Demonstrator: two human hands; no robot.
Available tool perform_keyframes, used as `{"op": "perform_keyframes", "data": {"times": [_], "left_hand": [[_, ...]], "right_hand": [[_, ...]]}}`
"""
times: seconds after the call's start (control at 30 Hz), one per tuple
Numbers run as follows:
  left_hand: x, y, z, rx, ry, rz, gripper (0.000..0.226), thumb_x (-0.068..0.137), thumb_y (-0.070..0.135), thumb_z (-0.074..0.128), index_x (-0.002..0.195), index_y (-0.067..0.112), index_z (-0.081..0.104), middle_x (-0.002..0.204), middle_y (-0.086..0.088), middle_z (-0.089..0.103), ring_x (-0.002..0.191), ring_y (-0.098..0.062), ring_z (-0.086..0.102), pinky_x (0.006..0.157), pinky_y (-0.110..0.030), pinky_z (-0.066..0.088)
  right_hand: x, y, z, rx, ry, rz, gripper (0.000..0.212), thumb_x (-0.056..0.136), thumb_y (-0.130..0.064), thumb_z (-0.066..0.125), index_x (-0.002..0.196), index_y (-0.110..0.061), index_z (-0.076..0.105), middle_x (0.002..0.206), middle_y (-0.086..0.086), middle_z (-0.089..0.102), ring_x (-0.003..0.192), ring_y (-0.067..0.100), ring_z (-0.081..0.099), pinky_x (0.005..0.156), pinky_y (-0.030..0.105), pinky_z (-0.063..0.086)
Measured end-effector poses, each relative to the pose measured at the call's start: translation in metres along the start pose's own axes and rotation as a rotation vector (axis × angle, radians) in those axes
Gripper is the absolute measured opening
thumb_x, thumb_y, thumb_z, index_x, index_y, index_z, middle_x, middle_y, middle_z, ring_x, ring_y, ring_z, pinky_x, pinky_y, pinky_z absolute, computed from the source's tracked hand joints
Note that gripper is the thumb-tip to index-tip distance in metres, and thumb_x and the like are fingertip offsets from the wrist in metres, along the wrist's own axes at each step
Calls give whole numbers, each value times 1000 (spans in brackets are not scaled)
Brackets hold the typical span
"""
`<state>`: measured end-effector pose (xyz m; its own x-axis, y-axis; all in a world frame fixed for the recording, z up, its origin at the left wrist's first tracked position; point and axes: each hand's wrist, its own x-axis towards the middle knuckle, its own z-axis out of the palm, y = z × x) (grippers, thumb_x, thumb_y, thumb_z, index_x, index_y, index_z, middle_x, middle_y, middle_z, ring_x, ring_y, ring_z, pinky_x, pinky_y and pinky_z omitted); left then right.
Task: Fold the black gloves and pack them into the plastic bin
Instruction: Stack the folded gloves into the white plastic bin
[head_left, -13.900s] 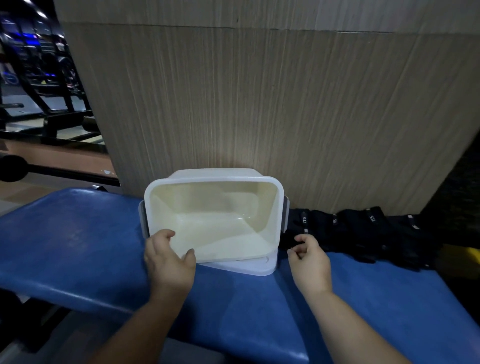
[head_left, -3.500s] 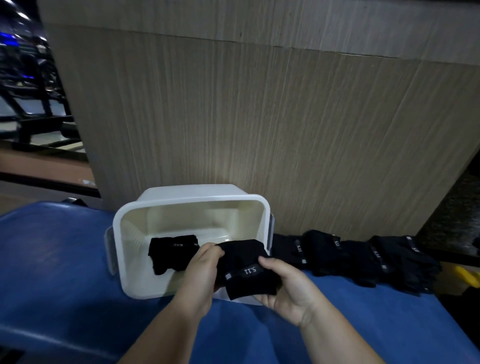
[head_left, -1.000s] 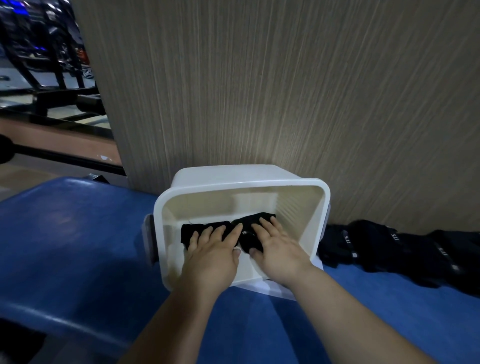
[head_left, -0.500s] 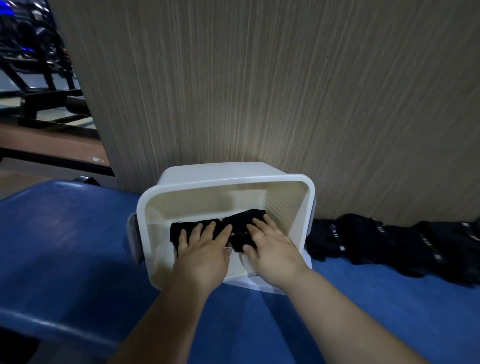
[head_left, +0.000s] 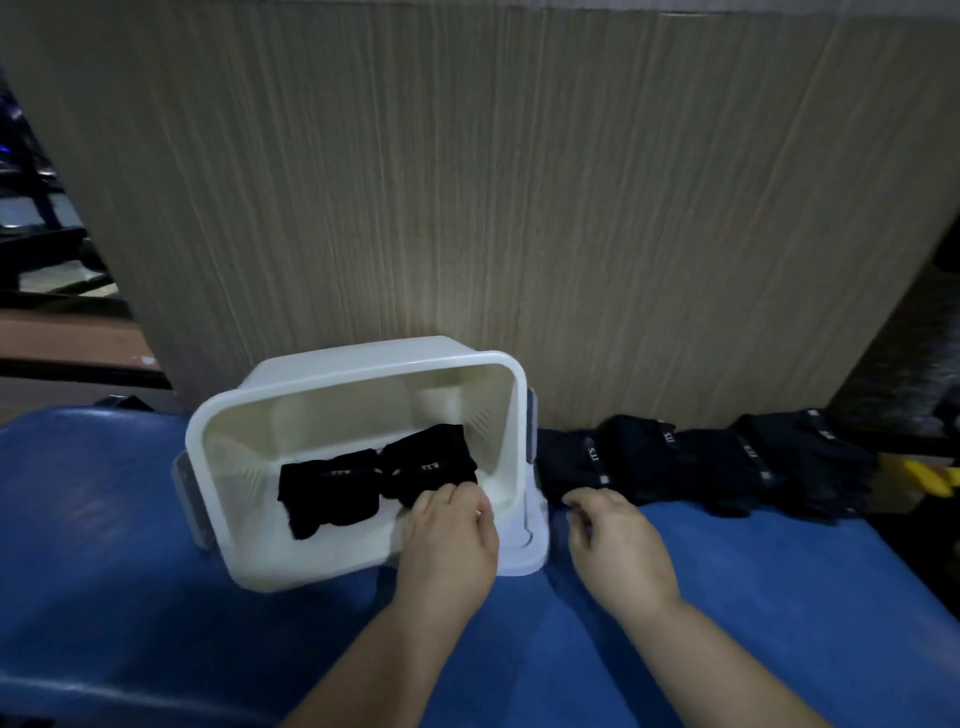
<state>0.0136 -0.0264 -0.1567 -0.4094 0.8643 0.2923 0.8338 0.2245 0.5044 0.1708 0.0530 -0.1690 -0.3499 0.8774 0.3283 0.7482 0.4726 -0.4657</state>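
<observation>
Bin (head_left: 322, 561) on bench (head_left: 156, 597), panel (head_left: 519, 208) behind; folded gloves (head_left: 332, 483) inside. Left hand (head_left: 447, 540) curled at rim, grip unclear; right hand (head_left: 618, 551) loose, empty, near glove row (head_left: 701, 457).

black gloves (head_left: 379, 480), white bin (head_left: 234, 415), blue bench (head_left: 727, 597), striped tan wall (head_left: 467, 182).

A white plastic bin (head_left: 337, 421) sits tilted at the blue bench's (head_left: 104, 545) back edge; two folded black gloves (head_left: 379, 478) lie inside; the left hand (head_left: 447, 540) meets the right-hand one's near edge with curled fingers; the right hand (head_left: 618, 551), loosely curled, hovers beside the row of unfolded gloves (head_left: 701, 462).
</observation>
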Motion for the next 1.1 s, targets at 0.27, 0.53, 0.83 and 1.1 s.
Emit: {"op": "perform_keyframes", "data": {"times": [0.27, 0.53, 0.83, 1.1], "left_hand": [[-1, 56, 46, -284, -228, -98, 45, 99, 26, 43, 143, 18, 41, 137, -1, 52, 123, -16, 50, 103, -26, 40], [35, 87, 63, -225, -225, -295, 34, 97, 22, 45, 126, 5, 48, 120, -15, 60, 108, -30, 58, 86, -32, 45], [61, 99, 64, -138, -307, -410, 36, 99, 22, 42, 126, 1, 53, 126, -17, 58, 116, -32, 56, 93, -35, 44], [71, 107, 71, -14, -353, -514, 44, 102, 31, 35, 131, 0, 48, 136, -15, 51, 130, -29, 41, 106, -35, 35]], "right_hand": [[6, 25, -12, 70, -47, 164, 40, 98, -22, 46, 138, -19, 48, 133, 4, 53, 116, 17, 54, 91, 27, 46], [13, 41, -18, 158, -99, 243, 41, 100, -24, 44, 140, -17, 46, 137, 8, 52, 123, 19, 50, 98, 24, 39], [21, 48, -15, 176, -134, 244, 38, 100, -24, 43, 138, -22, 48, 129, 8, 56, 116, 20, 53, 92, 24, 43], [23, 51, -15, 172, -135, 228, 38, 101, -27, 42, 138, -22, 48, 128, 9, 56, 117, 21, 52, 93, 24, 41]]}}
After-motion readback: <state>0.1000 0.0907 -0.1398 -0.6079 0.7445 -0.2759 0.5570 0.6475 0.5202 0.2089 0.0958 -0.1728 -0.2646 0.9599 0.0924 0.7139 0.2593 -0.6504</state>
